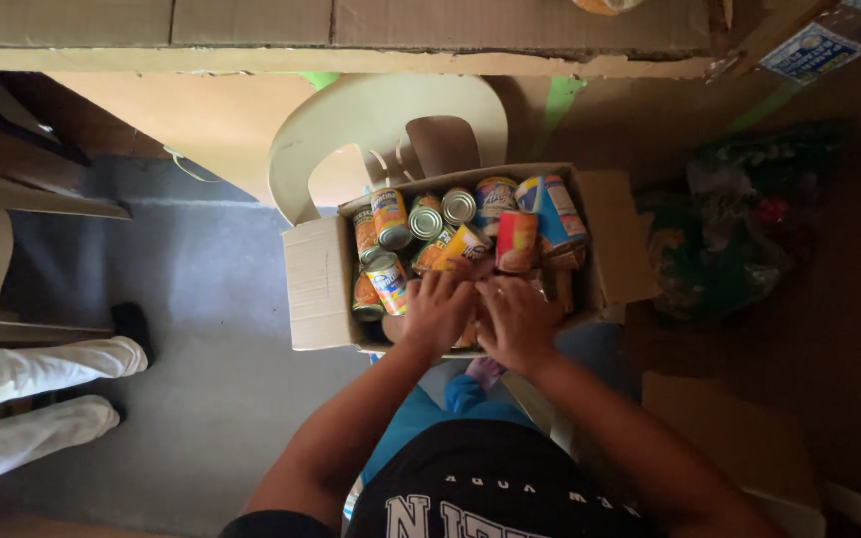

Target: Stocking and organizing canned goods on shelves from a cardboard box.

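Indoors, grey floor [201,299]; both hands [480,314] among cans [391,219] in box [316,289] on chair [351,120], grip unclear.

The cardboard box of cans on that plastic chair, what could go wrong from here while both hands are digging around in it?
1. The cardboard box sits on a plastic chair with flaps past the seat; pressing down might tip it.
2. The cans lie loosely piled at angles, so they may shift and pinch the left hand or right hand.
3. A can knocked out could land near the other person's legs beside it.
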